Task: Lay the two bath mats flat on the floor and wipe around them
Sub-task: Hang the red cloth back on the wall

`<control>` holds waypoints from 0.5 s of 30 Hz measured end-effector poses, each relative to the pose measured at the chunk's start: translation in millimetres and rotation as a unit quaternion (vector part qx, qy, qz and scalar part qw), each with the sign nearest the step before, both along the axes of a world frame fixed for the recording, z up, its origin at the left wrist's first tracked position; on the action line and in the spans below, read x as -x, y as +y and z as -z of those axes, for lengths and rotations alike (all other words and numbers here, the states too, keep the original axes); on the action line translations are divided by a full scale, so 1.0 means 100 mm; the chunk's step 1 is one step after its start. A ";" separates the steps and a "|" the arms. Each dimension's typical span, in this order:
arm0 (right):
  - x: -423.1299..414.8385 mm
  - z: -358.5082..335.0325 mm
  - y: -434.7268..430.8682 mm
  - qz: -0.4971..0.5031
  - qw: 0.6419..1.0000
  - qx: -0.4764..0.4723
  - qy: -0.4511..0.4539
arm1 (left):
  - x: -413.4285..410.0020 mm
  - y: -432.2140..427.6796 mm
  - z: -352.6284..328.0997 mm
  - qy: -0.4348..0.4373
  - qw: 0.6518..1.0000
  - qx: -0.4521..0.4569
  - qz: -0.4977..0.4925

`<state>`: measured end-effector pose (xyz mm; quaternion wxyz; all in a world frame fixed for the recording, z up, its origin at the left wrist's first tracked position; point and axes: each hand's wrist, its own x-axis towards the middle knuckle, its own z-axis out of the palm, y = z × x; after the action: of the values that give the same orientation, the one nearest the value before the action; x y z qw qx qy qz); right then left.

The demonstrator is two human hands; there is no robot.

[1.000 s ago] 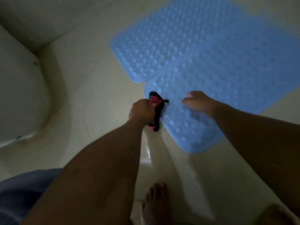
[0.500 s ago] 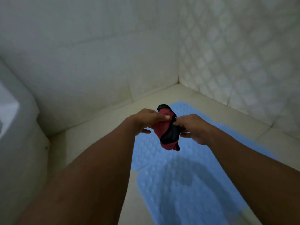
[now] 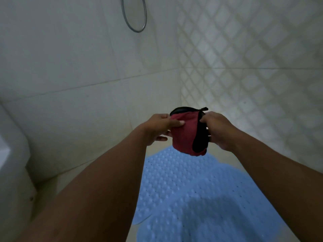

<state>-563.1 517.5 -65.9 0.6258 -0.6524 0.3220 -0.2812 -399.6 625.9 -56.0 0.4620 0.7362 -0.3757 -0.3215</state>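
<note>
Two light blue bath mats with raised bumps lie flat on the floor, overlapping: the farther mat (image 3: 167, 172) and the nearer mat (image 3: 209, 215). Above them I hold up a red cloth with black trim (image 3: 187, 135) in both hands. My left hand (image 3: 160, 127) pinches its left upper edge with thumb and fingers. My right hand (image 3: 217, 131) grips its right side along the black trim. The cloth hangs spread between the hands, well clear of the mats. My forearms hide part of the floor and the mats' left and right edges.
Pale tiled walls meet in a corner behind the cloth. A metal shower hose loop (image 3: 134, 23) hangs on the wall above. A white toilet (image 3: 10, 163) stands at the left edge. Bare cream floor (image 3: 50, 186) runs between toilet and mats.
My view has tilted up from the floor to the wall. Both hands lifted the cloth off the mat's edge, and it is now spread wider between them.
</note>
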 end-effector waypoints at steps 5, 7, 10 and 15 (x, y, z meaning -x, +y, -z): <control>0.05 -0.16 -0.14 0.011 0.998 0.067 0.019 | 0.02 -0.07 -0.04 0.038 0.998 0.048 0.004; 0.07 -0.21 -0.18 0.010 0.997 0.080 0.018 | -0.01 -0.10 -0.04 0.061 0.996 0.069 0.006; 0.08 -0.23 -0.25 0.012 0.995 0.097 0.011 | -0.02 -0.11 -0.07 0.066 0.995 0.070 0.012; 0.07 -0.16 -0.41 0.033 0.994 0.104 -0.005 | -0.09 -0.11 -0.08 0.044 0.998 -0.004 0.049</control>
<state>-569.7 476.4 -49.6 0.5468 -0.7012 0.3094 -0.3372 -391.1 614.8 -48.5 0.4583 0.7042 -0.3895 -0.3773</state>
